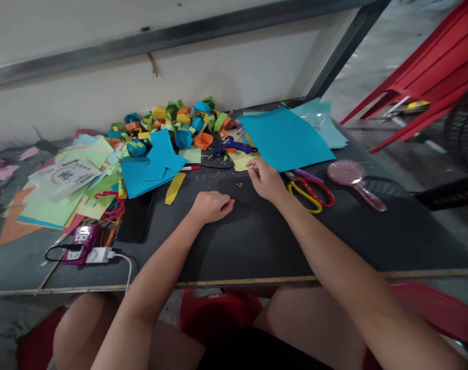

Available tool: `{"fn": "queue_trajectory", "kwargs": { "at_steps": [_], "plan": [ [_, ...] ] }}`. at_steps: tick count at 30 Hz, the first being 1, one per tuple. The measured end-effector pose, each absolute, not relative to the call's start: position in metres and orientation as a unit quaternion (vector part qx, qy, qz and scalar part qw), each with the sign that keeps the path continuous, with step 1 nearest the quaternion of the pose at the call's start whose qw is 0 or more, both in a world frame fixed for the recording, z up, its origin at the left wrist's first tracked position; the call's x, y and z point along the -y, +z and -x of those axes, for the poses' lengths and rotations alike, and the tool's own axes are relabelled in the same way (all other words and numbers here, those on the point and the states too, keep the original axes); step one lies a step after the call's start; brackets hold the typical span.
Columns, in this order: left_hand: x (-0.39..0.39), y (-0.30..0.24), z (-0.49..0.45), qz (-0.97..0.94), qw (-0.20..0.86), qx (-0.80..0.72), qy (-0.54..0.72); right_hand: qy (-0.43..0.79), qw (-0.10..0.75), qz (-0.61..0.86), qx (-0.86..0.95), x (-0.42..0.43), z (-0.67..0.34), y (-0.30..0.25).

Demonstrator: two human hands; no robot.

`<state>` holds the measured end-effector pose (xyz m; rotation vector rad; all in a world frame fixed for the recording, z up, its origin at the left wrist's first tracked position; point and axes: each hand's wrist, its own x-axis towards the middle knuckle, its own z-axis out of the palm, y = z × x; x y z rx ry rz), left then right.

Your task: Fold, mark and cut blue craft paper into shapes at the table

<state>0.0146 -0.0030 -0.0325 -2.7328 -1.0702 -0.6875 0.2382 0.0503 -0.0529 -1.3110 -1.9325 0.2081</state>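
Observation:
My left hand point(212, 206) rests on the dark tabletop with its fingers curled in, and nothing shows in it. To its right, my right hand point(265, 180) has its fingers bent together at the edge of a pale yellow paper point(239, 160). Something small and whitish shows at those fingertips, too small to name. Just beyond that hand lies a blue glue gun point(234, 146). A large blue paper sheet point(289, 139) spreads beside it. Scissors with red and yellow handles point(311, 195) lie partly behind my right forearm. A yellow paper strip point(175, 188) is left of my left hand.
Many folded coloured paper pieces point(180, 118) are heaped against the wall. Cut blue papers point(141, 177), a black phone point(135, 218) and a purple device with a cable point(83, 241) stand left. A pink hairbrush point(353, 177) lies right, near a red chair point(430, 77).

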Motion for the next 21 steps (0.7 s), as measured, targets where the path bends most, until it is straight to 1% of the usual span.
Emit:
{"fn": "queue_trajectory", "kwargs": {
  "at_steps": [5,10,16,21],
  "plan": [
    [0.001,-0.033,-0.014,0.897,0.069,0.360,-0.248,0.100,0.402,0.522,0.746,-0.045,-0.239,-0.048],
    [0.002,-0.029,-0.015,0.897,0.069,0.361,-0.245,0.130,0.382,0.528,0.748,-0.039,-0.240,-0.045],
    [0.006,-0.029,-0.018,0.916,0.083,0.328,-0.217,0.159,0.433,0.537,0.707,-0.039,-0.242,-0.045],
    [0.005,-0.029,-0.014,0.908,0.057,0.350,-0.224,0.189,0.398,0.548,0.712,-0.041,-0.241,-0.043]
  ]
}}
